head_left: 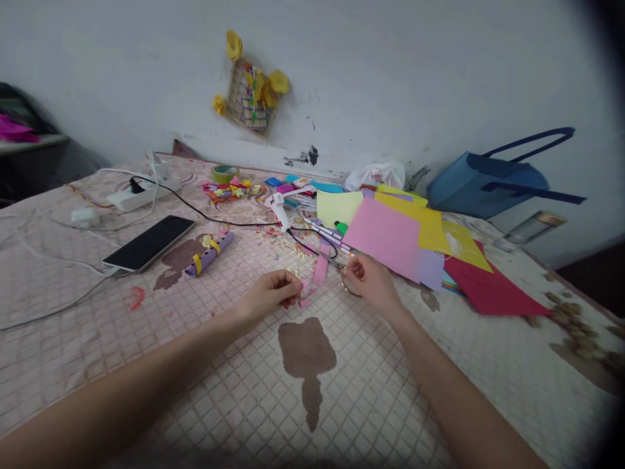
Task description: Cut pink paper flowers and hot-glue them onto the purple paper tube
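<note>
Surface: a quilted checked cloth spreads beneath a white wall.
Left of the fingers: a black phone, a power strip and a purple paper roll.
Left hand: fingers pressed together, pinching the lower end of a pink paper strip.
Beyond the fingers: a white glue gun.
Right hand: fingers curled around the ring handle of scissors, just beside the strip.
Right of the fingers: loose coloured paper sheets, then a blue bag.
</note>
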The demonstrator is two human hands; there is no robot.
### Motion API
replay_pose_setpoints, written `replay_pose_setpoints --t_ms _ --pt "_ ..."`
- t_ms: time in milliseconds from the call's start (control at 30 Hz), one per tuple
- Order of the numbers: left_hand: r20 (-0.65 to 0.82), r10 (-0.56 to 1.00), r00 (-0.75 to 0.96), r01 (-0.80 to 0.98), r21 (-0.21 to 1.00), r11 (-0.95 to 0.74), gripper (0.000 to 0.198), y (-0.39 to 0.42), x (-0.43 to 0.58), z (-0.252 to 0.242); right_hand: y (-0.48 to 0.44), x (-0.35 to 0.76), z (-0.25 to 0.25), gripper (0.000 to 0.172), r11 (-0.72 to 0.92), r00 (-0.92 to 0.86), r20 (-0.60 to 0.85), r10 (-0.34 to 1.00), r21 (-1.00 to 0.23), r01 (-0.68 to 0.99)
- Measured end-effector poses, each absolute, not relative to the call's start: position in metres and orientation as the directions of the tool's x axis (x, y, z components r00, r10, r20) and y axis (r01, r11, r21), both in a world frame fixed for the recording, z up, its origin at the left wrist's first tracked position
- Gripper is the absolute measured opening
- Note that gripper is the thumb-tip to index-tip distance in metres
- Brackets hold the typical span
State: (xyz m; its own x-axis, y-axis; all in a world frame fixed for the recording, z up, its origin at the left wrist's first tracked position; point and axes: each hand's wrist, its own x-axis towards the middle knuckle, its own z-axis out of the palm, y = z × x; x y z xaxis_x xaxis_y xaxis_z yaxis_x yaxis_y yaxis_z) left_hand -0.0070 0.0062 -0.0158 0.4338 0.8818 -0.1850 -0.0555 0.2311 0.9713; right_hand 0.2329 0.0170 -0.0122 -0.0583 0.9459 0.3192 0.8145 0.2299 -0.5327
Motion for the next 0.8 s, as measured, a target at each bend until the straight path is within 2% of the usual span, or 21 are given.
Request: replay_pose_setpoints --t_ms 100,200,400,567,667,733,800 --pt "-0.196 0.879 0.434 -0.094 0.961 0.260 0.028 0.007 -0.007 -0.019 0.025 0.247 -0.022 0.013 0.179 -0.052 0.284 0.957 -0.444 0.878" --pt "-0.202 0.881 0.428 -0.109 0.956 0.272 0.030 0.007 -0.006 -0.019 0.027 0.250 -0.028 0.015 0.167 -0.063 0.243 0.968 -0.435 0.885" --pt "-0.228 0.878 0.422 -0.178 0.928 0.327 0.030 0.008 -0.006 -0.019 0.025 0.248 -0.028 0.013 0.175 -0.053 0.262 0.964 -0.468 0.867" --pt "-0.241 0.874 0.423 -0.220 0.908 0.357 0.030 0.009 -0.007 -0.019 0.022 0.243 -0.015 0.010 0.114 0.043 0.257 0.966 -0.565 0.817" --pt "-0.225 0.878 0.423 -0.191 0.925 0.329 0.029 0.006 -0.007 -0.016 0.012 0.226 -0.004 0.020 0.148 0.000 0.207 0.978 -0.697 0.702" --pt "-0.202 0.882 0.427 -0.152 0.945 0.290 0.028 0.003 -0.006 -0.012 0.002 0.207 0.001 0.022 0.174 -0.084 0.153 0.985 -0.906 0.387" --pt "-0.172 0.879 0.444 -0.102 0.965 0.241 0.027 -0.001 -0.004 -0.009 -0.010 0.189 0.002 0.023 0.127 -0.142 0.102 0.985 -0.975 0.185"
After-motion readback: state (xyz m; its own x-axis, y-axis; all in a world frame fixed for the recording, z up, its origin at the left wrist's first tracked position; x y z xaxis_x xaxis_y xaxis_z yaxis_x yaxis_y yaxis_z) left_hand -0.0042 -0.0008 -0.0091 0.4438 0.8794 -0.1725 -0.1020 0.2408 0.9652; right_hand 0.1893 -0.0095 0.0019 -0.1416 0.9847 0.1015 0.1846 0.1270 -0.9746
